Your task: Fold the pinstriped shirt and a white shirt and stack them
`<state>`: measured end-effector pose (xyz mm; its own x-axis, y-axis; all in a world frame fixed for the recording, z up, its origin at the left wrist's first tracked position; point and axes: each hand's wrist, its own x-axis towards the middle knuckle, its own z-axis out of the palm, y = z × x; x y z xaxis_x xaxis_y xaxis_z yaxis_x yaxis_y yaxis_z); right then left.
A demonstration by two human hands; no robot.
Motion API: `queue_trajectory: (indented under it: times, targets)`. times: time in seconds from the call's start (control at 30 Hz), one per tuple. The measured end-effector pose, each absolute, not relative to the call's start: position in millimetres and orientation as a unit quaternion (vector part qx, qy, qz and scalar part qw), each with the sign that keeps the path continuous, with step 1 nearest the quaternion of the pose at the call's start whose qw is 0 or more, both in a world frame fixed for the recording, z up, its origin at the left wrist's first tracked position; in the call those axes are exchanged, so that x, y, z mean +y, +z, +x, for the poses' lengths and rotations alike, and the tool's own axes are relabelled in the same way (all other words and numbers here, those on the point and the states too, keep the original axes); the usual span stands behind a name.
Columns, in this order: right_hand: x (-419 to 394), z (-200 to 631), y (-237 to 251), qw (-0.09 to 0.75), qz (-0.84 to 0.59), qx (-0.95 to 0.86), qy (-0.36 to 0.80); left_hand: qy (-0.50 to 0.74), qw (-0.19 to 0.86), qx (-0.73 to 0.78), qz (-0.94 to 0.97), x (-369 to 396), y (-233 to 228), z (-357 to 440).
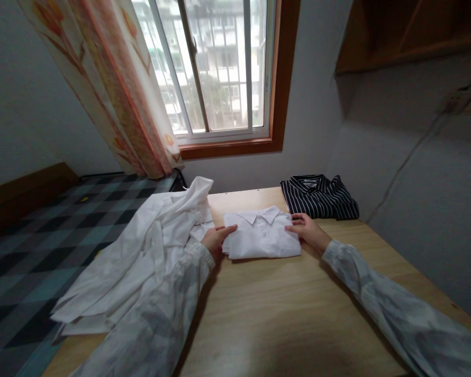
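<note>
A white collared shirt (261,242), folded into a flat rectangle with its collar at the far side, is between my two hands over the wooden table (259,309). My left hand (216,238) grips its left edge, thumb on top and the other fingers mostly hidden beneath. At the right edge my right hand (306,231) pinches the shirt, with the thumb on the front and a finger behind. Whether the shirt's underside touches the table is hard to tell. Close by my left forearm lies a rumpled pile of white clothing (141,262).
A folded black shirt with white stripes (317,196) lies at the table's far right corner. To the left is a bed with a checked cover (35,246). Behind are a window (220,73) and a flowered curtain (118,89); a wooden shelf (388,47) hangs at upper right.
</note>
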<state>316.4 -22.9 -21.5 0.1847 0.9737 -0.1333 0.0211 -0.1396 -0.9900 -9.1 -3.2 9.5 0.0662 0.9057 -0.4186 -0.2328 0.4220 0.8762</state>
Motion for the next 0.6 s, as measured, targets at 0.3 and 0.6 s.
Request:
queue_trajectory:
  times: [0.3,0.6]
  targets:
    - [-25.0,329.3,-16.3,0.459,-0.593,-0.404,0.524,0.495,0.595,0.513,0.371,-11.9,6.0,-11.0]
    - [-26.0,336.3,-23.4,0.448,-0.53,-0.433,0.575,0.432,0.591,0.534,0.422,-15.1,-2.2,-18.9]
